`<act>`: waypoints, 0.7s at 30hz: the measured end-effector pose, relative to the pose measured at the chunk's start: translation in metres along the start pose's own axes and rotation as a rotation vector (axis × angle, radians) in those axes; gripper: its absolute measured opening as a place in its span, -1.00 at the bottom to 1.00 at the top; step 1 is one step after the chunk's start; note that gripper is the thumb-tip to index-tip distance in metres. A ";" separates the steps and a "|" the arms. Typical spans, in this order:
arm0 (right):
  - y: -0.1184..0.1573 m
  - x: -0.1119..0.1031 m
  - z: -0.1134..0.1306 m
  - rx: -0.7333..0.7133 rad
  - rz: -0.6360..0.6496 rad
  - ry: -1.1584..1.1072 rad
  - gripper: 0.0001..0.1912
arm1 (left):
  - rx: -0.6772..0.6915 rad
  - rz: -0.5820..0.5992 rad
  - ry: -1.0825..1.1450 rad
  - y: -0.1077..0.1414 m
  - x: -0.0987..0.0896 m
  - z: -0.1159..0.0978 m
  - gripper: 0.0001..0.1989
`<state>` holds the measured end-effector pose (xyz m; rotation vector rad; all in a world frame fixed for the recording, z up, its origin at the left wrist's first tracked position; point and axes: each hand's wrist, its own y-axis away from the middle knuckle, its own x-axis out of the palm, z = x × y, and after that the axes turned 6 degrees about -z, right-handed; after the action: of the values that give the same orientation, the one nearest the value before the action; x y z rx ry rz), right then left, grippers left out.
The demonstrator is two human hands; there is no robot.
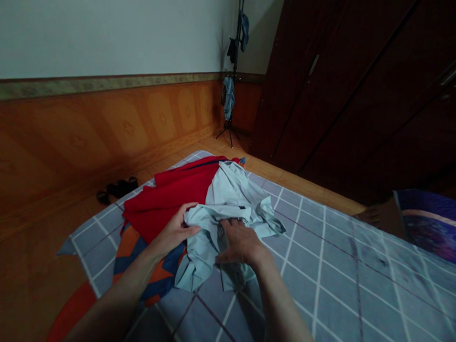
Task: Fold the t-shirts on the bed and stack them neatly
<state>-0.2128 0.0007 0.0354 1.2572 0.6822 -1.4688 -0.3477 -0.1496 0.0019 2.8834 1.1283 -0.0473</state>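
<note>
A crumpled pale grey-green garment [231,186] lies on a grey checked cloth [311,244] that covers a bed or table. My left hand [179,228] is at the garment's left edge, thumb on top and fingers curled round the fabric. Farther right, my right hand [240,241] rests on the garment with its fingers spread, the fingertips partly in the folds. A red garment [178,186] lies beside and partly under the pale one. Below it, an orange and blue patterned cloth [130,252] shows under my left forearm.
Dark shoes [117,188] stand on the wooden floor at the left. A coat rack [235,66] with hanging clothes is in the far corner, and a dark wardrobe [328,94] is behind on the right. A purple patterned item [431,223] sits at the right edge.
</note>
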 end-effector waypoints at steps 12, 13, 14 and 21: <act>-0.009 -0.012 -0.020 0.356 -0.285 -0.008 -0.66 | 0.042 -0.156 0.210 -0.001 0.002 0.004 -0.50; -0.010 -0.014 -0.023 0.389 -0.307 -0.017 -0.65 | 0.033 -0.179 0.206 -0.003 0.002 0.007 -0.58; -0.009 -0.016 -0.026 0.416 -0.321 -0.028 -0.64 | 0.020 -0.200 0.190 -0.004 0.002 0.009 -0.65; -0.003 -0.015 -0.048 0.363 -0.165 -0.135 -0.66 | -0.002 -0.348 0.216 -0.008 0.003 0.015 -0.81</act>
<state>-0.2004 0.0490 0.0347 1.3828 0.4487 -1.8563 -0.3508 -0.1423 -0.0138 2.7034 1.6536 0.2586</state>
